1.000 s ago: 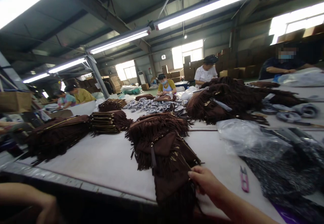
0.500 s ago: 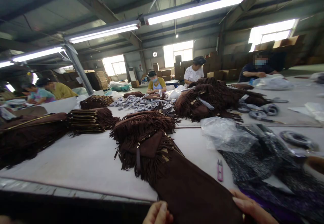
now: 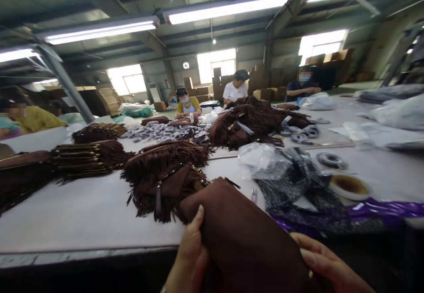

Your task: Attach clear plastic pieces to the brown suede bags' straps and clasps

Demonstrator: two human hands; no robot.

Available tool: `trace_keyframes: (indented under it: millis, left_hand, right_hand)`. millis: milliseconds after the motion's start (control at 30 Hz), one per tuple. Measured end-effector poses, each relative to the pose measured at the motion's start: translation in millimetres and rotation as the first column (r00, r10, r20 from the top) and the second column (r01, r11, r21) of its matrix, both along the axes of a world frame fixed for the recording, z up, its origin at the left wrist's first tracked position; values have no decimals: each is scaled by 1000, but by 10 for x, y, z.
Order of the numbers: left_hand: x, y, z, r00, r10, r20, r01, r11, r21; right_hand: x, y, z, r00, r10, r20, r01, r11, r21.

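Observation:
A dark brown suede-like bag (image 3: 245,226) is held up at the table's near edge, its plain side facing me. My left hand (image 3: 194,249) grips its left edge, thumb on the front and the other fingers hidden behind. At the lower right, my right hand (image 3: 324,260) closes on the bag's other end, near a small gold-coloured fitting. Just beyond the bag lies a pile of brown fringed bags (image 3: 165,165), with a strap hanging from the top one. Small thread snips (image 3: 254,196) lie on the table to the right of the held bag.
Stacked brown bags (image 3: 82,158) stand at the left. Grey coiled straps (image 3: 165,132) and a large heap of fringed bags (image 3: 245,123) lie farther back. Clear plastic (image 3: 261,160), purple film (image 3: 380,211) and a tape roll (image 3: 349,186) are at right. Several people sit across the table.
The bag has been lifted and tilted up off the table. My left hand has moved up along its left edge. The view has swung to the right.

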State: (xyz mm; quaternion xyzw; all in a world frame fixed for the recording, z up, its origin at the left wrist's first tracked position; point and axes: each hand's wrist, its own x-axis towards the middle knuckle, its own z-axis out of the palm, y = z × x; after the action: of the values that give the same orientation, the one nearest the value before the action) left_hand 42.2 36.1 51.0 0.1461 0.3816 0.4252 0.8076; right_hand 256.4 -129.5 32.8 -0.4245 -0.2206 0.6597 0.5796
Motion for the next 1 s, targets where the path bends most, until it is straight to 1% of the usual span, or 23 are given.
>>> trace_keyframes:
  millis: [33,67,133,233,300,333,367,400,467,500,533,600,633,667,700,767,800,833,867,900,933,967,1000]
  left_hand:
    - [52,67,119,994,83,-72,-76,992,97]
    - [98,137,244,982,153,-111,-129,971,201]
    - [167,272,497,965,209,-156,-153,938,310]
    - [176,407,833,971,197,-138,-125,903,411]
    - [106,432,1007,975,178,-133,-98,881,463]
    - [53,426,1077,977,157,-146,-70,876,477]
    - [-6,411,1135,979,124,-165,-30,875,483]
    - [-67,389,1182,980,81,-184,19,874,485]
    - [-173,335,1249,975,-21,-222,133,854,504]
    - [-210,308,1270,969,-68,-236,185,834,520]
    - [-233,284,1284,963,-112,-246,232,810,539]
    - [-243,252,1292,943,-203,-264,322,758,567]
    - [-234,247,1286,930,-249,-271,364,733,574]
    - [-220,248,1276,916,-291,-278,401,711,578]
    - [-205,256,1260,900,-330,-285,436,691,577]
    - [-186,286,1218,866,-393,-309,500,653,569]
    - [-184,307,1194,849,-418,-324,528,635,564]
    - [-189,330,1169,833,-436,-339,552,620,558]
    - [-197,357,1144,820,-452,-353,572,607,552]
    - [-207,385,1119,815,-457,-356,579,602,550]
    - [-218,416,1096,817,-457,-352,575,606,549]
    - [-228,449,1076,822,-457,-340,568,609,553]
    - [-235,482,1057,828,-456,-327,558,614,558]
  right_hand:
    - [24,-12,-16,1000,3,-18,-2,1000,27]
    - [39,-21,-31,1000,19,-22,-18,998,56]
    - [36,-38,-50,997,77,2,-77,991,113]
    - [-10,-70,-47,974,181,133,-199,970,137]
    - [1,-72,-49,930,255,265,-295,948,121]
    - [34,-58,-57,901,258,348,-314,943,114]
    - [87,-29,-67,873,223,434,-300,947,117]
    - [154,16,-75,841,150,520,-254,958,135]
    - [299,147,-66,733,-74,676,-100,972,214]
    - [358,227,-40,657,-185,731,-33,961,273]
    - [397,314,0,579,-278,766,5,941,337]
    - [403,495,116,437,-438,786,39,882,470]
    - [372,584,181,386,-505,772,47,847,530]
    - [325,670,243,354,-548,758,38,818,574]
    - [270,747,298,340,-566,751,15,802,597]
    - [156,868,365,358,-547,757,-23,805,593]
    - [108,906,374,391,-524,756,-22,816,577]
    - [68,931,369,443,-499,745,2,831,556]
    - [37,946,352,514,-473,715,44,847,530]
    - [14,954,329,604,-442,663,87,864,496]
    - [-3,960,304,705,-388,593,102,884,457]
    - [-19,966,281,802,-311,510,86,905,417]
    - [-34,973,264,880,-219,420,48,924,380]
